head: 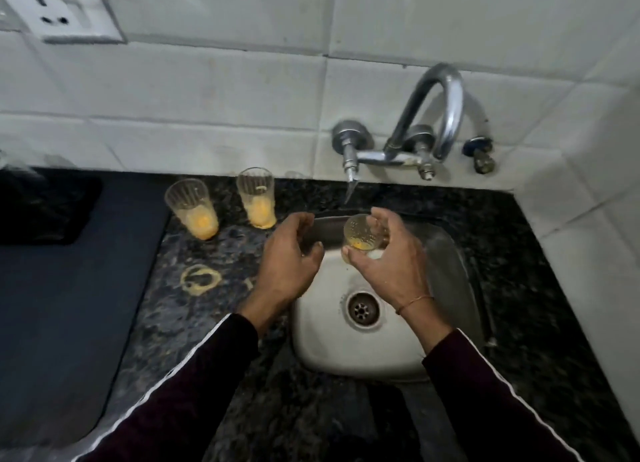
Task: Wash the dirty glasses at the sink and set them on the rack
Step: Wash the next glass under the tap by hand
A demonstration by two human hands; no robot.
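Note:
My right hand (391, 257) grips a clear glass (362, 234) with orange residue at its bottom, holding it over the steel sink (446, 253) below the tap's spout (351, 181). My left hand (289, 253) hovers just left of that glass at the sink's left rim, fingers curled apart and holding nothing. Two more dirty glasses stand upright on the dark granite counter behind and to the left: one (192, 207) further left, the other (257, 196) nearer the tap. Both hold orange dregs. No rack is in view.
A wall-mounted chrome tap (429, 122) rises over the sink; the drain (362, 310) lies in the basin's middle. An orange ring stain (200, 278) marks the counter. A dark mat (62, 281) covers the counter's left. White tiled walls close the back and right.

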